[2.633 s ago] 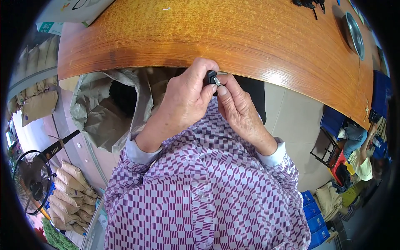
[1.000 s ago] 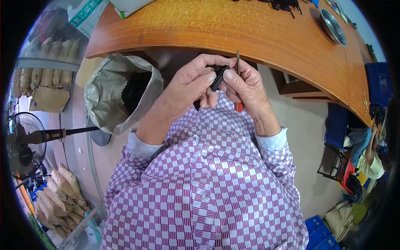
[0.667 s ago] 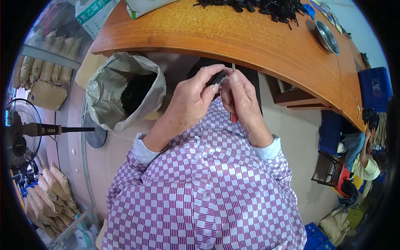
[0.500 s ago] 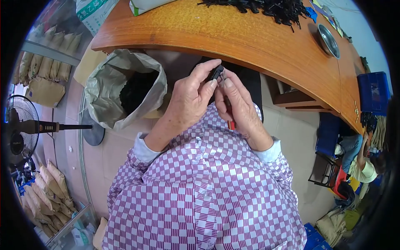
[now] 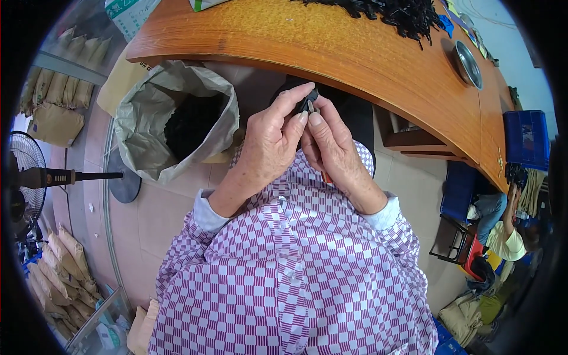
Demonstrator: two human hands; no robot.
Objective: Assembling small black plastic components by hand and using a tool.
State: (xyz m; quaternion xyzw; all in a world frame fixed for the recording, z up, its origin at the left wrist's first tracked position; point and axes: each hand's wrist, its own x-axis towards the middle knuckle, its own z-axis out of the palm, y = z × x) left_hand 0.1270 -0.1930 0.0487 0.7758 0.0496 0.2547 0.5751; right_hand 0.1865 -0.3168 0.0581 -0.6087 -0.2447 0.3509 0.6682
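Just off the table's front edge, both my hands are close together above my lap. My left hand [image 5: 269, 139] pinches a small black plastic part [image 5: 305, 105] between thumb and forefinger. Closed around a slim metal-tipped tool [image 5: 311, 106], my right hand [image 5: 337, 145] brings the tip against the part. An orange-red end of the tool shows below the right palm; most of its length is hidden by the fingers, so its exact kind cannot be told. On the table's far side lies a heap of black plastic pieces [image 5: 408, 21].
A pale woven sack [image 5: 139, 133] holding black pieces stands left of my hands. The wooden table [image 5: 284, 41] curves ahead, with a metal bowl [image 5: 467, 65] on its right. A fan [image 5: 44, 177] stands left. Another person [image 5: 506, 239] sits at far right near blue crates [image 5: 525, 139].
My right thumb and the tool have shifted slightly, and the metal tip now shows more plainly at the black part. Less of the coloured handle end is visible. The view has turned a little.
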